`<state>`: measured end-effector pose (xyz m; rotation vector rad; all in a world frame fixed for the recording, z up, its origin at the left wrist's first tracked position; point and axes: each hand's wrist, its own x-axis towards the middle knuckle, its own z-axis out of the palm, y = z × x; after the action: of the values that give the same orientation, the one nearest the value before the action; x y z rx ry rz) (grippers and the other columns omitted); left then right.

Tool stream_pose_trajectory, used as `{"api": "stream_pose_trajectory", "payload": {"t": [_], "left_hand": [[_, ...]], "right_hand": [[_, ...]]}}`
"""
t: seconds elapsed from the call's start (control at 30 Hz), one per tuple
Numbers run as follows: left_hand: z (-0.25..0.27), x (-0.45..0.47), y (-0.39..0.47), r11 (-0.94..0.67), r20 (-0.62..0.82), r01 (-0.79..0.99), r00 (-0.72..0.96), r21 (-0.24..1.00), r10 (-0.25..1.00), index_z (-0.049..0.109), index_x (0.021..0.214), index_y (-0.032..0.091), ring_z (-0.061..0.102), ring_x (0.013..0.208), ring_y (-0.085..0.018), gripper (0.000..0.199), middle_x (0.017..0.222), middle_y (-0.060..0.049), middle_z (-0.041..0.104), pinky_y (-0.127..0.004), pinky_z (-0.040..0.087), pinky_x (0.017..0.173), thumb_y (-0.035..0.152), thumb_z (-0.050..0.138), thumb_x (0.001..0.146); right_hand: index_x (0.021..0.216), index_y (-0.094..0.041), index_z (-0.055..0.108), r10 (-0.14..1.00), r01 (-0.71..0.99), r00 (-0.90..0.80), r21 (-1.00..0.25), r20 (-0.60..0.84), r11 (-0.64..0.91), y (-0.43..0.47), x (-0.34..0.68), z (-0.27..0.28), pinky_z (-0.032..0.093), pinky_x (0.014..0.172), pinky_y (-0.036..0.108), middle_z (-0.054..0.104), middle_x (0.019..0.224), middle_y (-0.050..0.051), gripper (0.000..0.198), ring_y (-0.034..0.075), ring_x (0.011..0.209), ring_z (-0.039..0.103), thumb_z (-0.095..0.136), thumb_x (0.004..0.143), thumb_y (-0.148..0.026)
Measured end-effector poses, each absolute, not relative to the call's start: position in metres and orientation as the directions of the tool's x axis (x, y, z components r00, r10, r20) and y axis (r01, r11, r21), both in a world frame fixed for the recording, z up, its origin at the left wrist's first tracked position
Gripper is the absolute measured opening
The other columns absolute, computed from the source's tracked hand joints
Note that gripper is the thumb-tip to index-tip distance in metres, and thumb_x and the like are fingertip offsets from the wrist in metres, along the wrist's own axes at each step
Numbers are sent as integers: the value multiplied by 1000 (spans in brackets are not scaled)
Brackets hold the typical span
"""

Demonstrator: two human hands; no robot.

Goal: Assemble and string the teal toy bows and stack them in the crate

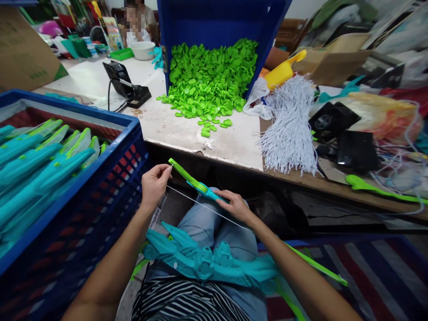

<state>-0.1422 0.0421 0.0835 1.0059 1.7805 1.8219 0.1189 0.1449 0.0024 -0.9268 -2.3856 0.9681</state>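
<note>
1. R hand (236, 206): fingers closed round teal end (212, 194) of green/teal pc (187, 175); pc is btwn hands, over lap (197, 223).
2. Pc's long axis approx. 10-to-4 o'clock; green tip (172, 162) at R hand's 10.
3. L hand (154, 183) nearer green tip: it's just beside fingertips, abt 1 o'clock; contact unclear.
4. L thumb + index pinched tog., apparently on white cord (207, 207).
5. Cord runs twd 4 o'clock, nearer body than pc.

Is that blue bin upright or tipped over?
Tipped: the blue bin opens sideways, its green plastic pieces spilled onto the tabletop.
</note>
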Motion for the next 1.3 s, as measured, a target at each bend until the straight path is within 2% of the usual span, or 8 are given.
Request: {"api": "stream_pose_trajectory", "payload": {"t": [0.37,0.73,0.9,1.03,1.3], "left_hand": [[87,-146,46,-129,207,169,-624,977,753,66,73,15,41,41,-8,21,54,1,57,-20,29,40,36,65,72],[86,-148,52,-147,212,155,-612,977,762,66,72,14,42,39,-7,20,54,1,59,-19,30,38,34,65,71],[88,-145,51,-125,179,134,-563,983,807,66,71,13,43,38,-7,22,55,0,60,-18,31,38,35,66,69],[87,-140,49,-141,170,97,-599,985,783,64,73,13,41,39,-7,23,53,2,57,-18,30,38,36,66,71],[87,-144,50,-155,230,174,-613,972,756,65,74,13,42,44,-7,20,55,2,56,-18,30,41,33,64,74]], "right_hand": [[114,-22,67,713,437,-692,-723,110,535,144,119,3,51,66,25,69,99,5,34,17,83,64,55,84,-33],[115,-21,66,713,439,-694,-722,105,534,143,121,3,50,71,25,69,100,6,35,17,87,64,54,84,-34],[116,-22,66,709,439,-698,-721,102,536,142,120,3,50,72,25,68,103,5,35,18,91,63,53,85,-34],[116,-22,66,710,438,-696,-720,107,538,141,120,4,50,72,25,68,103,6,35,18,91,64,54,85,-34],[116,-19,65,716,455,-691,-712,97,535,141,120,6,49,69,24,68,99,6,36,17,86,63,53,85,-34]]}}
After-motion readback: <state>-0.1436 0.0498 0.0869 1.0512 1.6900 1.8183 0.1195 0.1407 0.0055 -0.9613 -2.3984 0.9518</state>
